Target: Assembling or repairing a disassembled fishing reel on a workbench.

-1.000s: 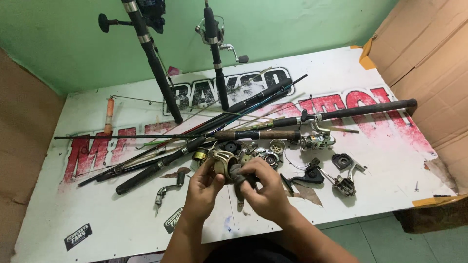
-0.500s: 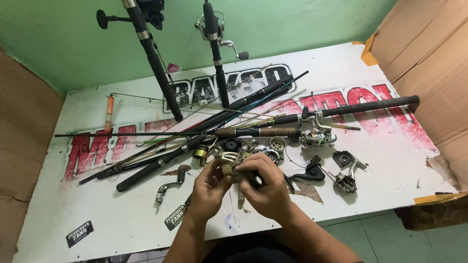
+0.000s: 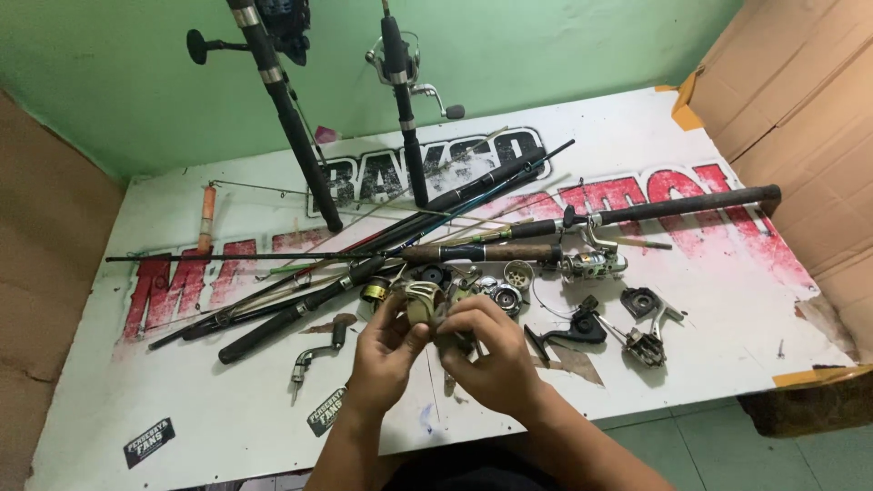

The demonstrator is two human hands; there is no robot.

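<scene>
Both my hands are together over the front middle of a white table [image 3: 691, 364]. My left hand [image 3: 386, 350] and my right hand [image 3: 496, 350] both grip a small metal fishing reel part [image 3: 424, 302], pale gold and silver, held just above the tabletop. Right behind it lies a cluster of loose reel parts [image 3: 496, 286]: spools, a gold spool and small rings. A pile of fishing rods [image 3: 382, 259] runs across the table behind the parts.
Two rods with reels [image 3: 405, 109] lean upright against the green wall. A dark rod with a silver reel [image 3: 596, 264] lies at right. Black reel bodies [image 3: 641, 318] and a crank handle [image 3: 314, 355] lie near the front. Cardboard [image 3: 791, 118] stands at both sides.
My hands have shifted slightly and turned the reel part between them; the view has moved a little. Everything on the table lies as before.
</scene>
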